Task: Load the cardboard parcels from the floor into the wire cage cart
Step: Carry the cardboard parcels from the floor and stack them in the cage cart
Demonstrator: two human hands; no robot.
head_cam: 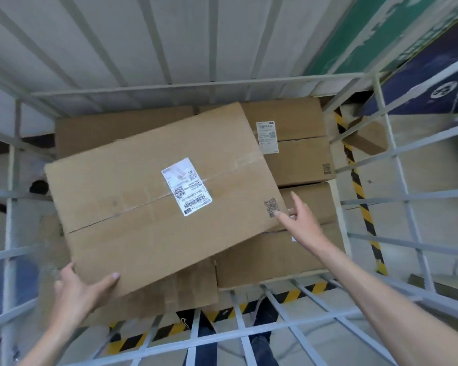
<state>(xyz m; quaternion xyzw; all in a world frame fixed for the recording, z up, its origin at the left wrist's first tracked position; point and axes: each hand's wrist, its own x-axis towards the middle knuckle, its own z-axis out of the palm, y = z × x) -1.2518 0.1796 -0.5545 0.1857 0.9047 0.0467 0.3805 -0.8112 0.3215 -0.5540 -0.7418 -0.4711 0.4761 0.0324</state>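
Note:
A large flat cardboard parcel (pixel 132 207) with a white shipping label lies tilted on top of other parcels inside the wire cage cart (pixel 196 84). My left hand (pixel 82 289) grips its near left corner, thumb on top. At the parcel's right edge, beside a printed code, my right hand (pixel 300 215) has its fingers spread and the fingertips touch the cardboard. Beneath it lie several brown parcels, one at the back right (pixel 299 143) bearing a white label, another at the front right (pixel 275 257).
The cage's grey bars surround the load on all sides, with the near wall (pixel 238 331) below my arms. Yellow-black hazard tape (pixel 360 196) runs on the floor at the right. A small parcel (pixel 368 137) lies outside the cage to the right.

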